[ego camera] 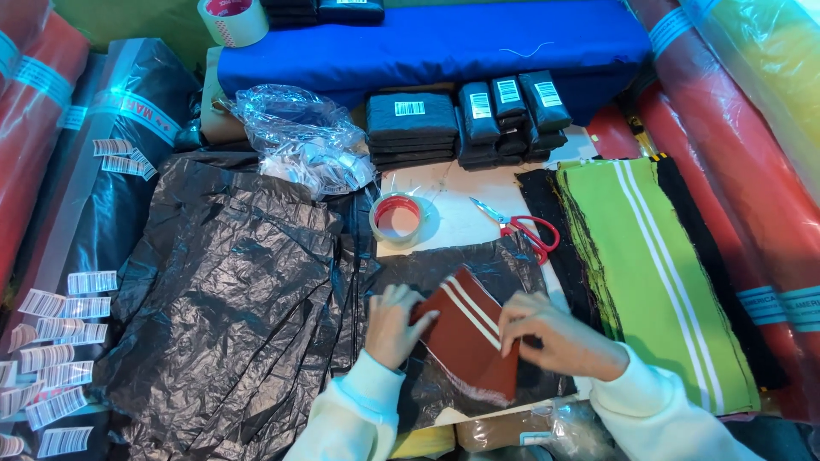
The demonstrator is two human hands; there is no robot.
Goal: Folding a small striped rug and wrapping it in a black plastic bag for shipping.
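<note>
A dark red knit piece with two white stripes [465,337] lies on a black plastic bag [504,265] at the front centre. My left hand [395,324] presses its left edge, fingers curled over the fabric. My right hand [547,333] grips its right edge, fingertips on the stripes. Both sleeves are white.
Red-handled scissors [523,229] and a tape roll [398,218] lie just beyond. A green striped knit stack [649,256] sits right. Crumpled black bags [231,290] spread left, barcode stickers [60,341] at far left. Packed black parcels [465,119] stand behind, before a blue fabric bolt [427,43].
</note>
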